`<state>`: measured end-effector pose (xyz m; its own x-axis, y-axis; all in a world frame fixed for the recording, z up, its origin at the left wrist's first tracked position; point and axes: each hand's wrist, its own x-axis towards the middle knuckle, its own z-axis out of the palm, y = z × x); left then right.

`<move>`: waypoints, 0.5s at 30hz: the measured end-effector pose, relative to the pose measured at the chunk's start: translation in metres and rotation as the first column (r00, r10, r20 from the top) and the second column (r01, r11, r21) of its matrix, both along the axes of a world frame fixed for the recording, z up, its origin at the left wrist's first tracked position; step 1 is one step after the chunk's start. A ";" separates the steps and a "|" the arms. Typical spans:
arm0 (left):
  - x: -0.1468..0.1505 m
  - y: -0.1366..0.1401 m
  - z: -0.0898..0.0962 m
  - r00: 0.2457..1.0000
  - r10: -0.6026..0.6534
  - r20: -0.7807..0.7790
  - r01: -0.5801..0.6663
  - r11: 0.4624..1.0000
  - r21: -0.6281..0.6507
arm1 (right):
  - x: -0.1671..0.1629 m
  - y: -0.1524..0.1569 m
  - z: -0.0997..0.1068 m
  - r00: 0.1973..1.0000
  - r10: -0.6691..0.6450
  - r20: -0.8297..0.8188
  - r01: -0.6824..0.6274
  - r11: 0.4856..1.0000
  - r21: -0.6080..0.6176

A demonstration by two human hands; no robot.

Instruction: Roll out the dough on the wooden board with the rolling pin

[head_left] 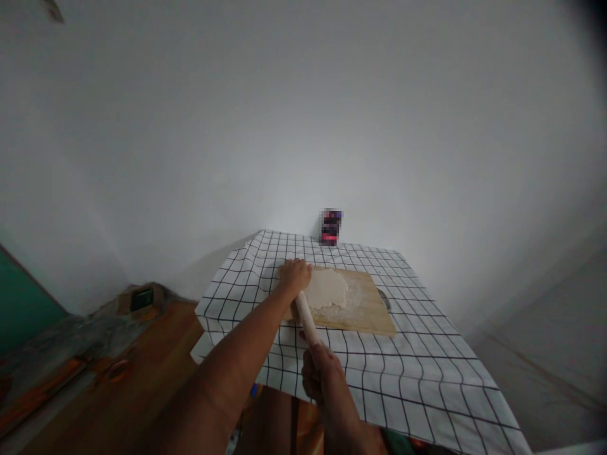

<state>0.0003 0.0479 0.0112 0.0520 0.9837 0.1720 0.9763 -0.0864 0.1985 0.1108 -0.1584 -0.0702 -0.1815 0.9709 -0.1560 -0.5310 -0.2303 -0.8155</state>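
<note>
A wooden rolling pin (307, 317) lies slantwise across the left part of a wooden board (374, 319). My left hand (294, 275) is closed around its far end, above the board's far left corner. Gripping the near end, my right hand (323, 370) is in front of the board's near edge, fingers wrapped round the pin. Flat, pale dough (328, 289) with an uneven edge spreads over the board just right of the pin. Loose flour dusts the wood around the dough's right and near sides.
Under the board is a white cloth with black checks (417, 360) covering the table. A dark, blurred-out object (331, 227) stands at the back against the white wall (303, 126). Part of a round, greyish thing (384, 299) shows by the board's right edge.
</note>
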 end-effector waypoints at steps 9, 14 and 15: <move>0.027 0.006 0.000 0.998 0.029 -0.050 -0.027 0.999 0.033 | 0.021 0.008 0.002 0.882 0.163 -0.442 -0.154 0.986 0.057; 0.011 0.004 0.001 1.000 0.016 -0.022 -0.016 1.000 0.023 | 0.003 0.000 -0.002 1.000 0.003 -0.010 -0.003 1.000 0.026; 0.008 0.002 0.001 1.000 0.019 -0.017 -0.019 1.000 0.013 | 0.001 -0.001 -0.003 0.997 -0.015 0.076 0.011 0.999 0.046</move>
